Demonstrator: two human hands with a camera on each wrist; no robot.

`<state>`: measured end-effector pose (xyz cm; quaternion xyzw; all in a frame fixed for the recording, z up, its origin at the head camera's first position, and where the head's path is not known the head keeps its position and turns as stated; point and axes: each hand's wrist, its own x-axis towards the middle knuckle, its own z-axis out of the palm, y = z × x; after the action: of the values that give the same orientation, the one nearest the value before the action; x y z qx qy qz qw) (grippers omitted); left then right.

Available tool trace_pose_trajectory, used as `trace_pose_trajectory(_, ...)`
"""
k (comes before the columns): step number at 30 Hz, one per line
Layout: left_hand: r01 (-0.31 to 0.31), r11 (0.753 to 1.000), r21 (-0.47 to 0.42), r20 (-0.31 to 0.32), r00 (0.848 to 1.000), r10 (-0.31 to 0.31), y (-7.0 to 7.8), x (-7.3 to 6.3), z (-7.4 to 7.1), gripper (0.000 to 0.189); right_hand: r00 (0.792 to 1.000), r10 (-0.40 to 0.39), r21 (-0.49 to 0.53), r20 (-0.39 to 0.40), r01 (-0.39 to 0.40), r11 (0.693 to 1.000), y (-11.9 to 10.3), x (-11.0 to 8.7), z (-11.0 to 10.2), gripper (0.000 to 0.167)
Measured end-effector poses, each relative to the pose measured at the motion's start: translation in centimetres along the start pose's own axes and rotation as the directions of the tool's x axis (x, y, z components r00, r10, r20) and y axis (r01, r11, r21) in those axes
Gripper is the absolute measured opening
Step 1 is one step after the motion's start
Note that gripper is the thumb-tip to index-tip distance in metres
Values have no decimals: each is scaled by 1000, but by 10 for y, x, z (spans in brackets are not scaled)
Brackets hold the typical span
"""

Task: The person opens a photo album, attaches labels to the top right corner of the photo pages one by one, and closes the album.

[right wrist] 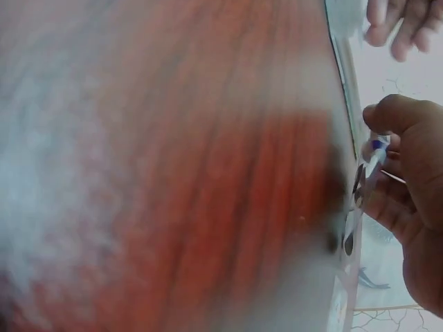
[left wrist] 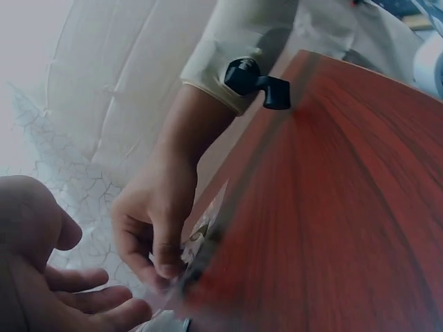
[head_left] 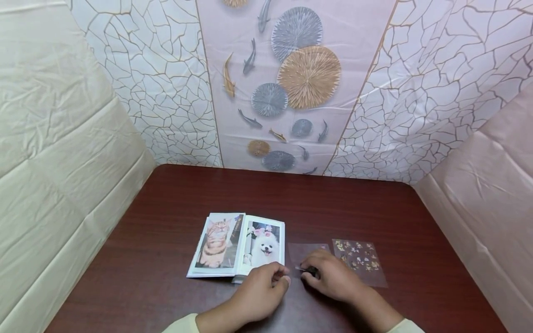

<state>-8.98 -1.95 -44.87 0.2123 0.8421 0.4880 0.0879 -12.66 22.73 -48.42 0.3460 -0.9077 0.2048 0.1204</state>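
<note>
An open photo album (head_left: 239, 268) shows a cat photo (head_left: 218, 243) on its left page and a white dog photo (head_left: 263, 245) on its right. My left hand (head_left: 262, 289) hovers at the album's lower right corner, fingers loosely bent and nothing between them. To its right, my right hand (head_left: 331, 277) pinches a small thin piece, pale with dark parts (right wrist: 377, 155), between thumb and fingers; its kind I cannot tell. That hand overlaps a clear sheet (head_left: 297, 252) on the table. Beside it lies a clear sticker sheet (head_left: 358, 259) with many small gold-toned stickers.
The dark red wooden table (head_left: 187, 194) carries everything. Pale quilted cloth (head_left: 66, 185) hangs along the left side, and patterned cloth (head_left: 374, 138) rises behind the table's far edge.
</note>
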Motion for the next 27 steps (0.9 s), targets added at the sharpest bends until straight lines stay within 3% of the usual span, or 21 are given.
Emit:
trace_pose_trajectory(3, 79, 988, -131, 13, 997, -78, -1, 5, 2, 24, 998, 16, 28, -55, -14, 1000, -1, 1, -3, 19)
trace_pose_trajectory(5, 130, 958, -257, 31, 992, -126, -2, 9, 5, 25, 996, 4, 52, -94, 1, 999, -3, 2, -5, 20)
trace_pose_trajectory(8, 210, 856, -472, 74, 977, -199, -3, 13, 10, 28, 990, -19, 77, -139, 30, 997, -7, 4, -9, 21)
trace_pose_trajectory(11, 254, 757, -602, 104, 965, -241, -3, 17, 14, 31, 987, -31, 95, -157, 47, 994, -13, 5, -12, 21)
trace_pose_trajectory(19, 287, 579, -763, 142, 948, -284, -3, 22, 23, 34, 981, -118, 146, -156, 141, 979, -28, 9, -15, 26)
trace_pose_trajectory(24, 288, 509, -811, 147, 943, -299, -2, 23, 21, 29, 968, -183, 112, -172, 204, 973, -32, 10, -14, 27)
trace_pose_trajectory(27, 285, 488, -825, 149, 943, -299, -2, 25, 20, 28, 964, -202, 70, -174, 216, 974, -34, 10, -14, 27)
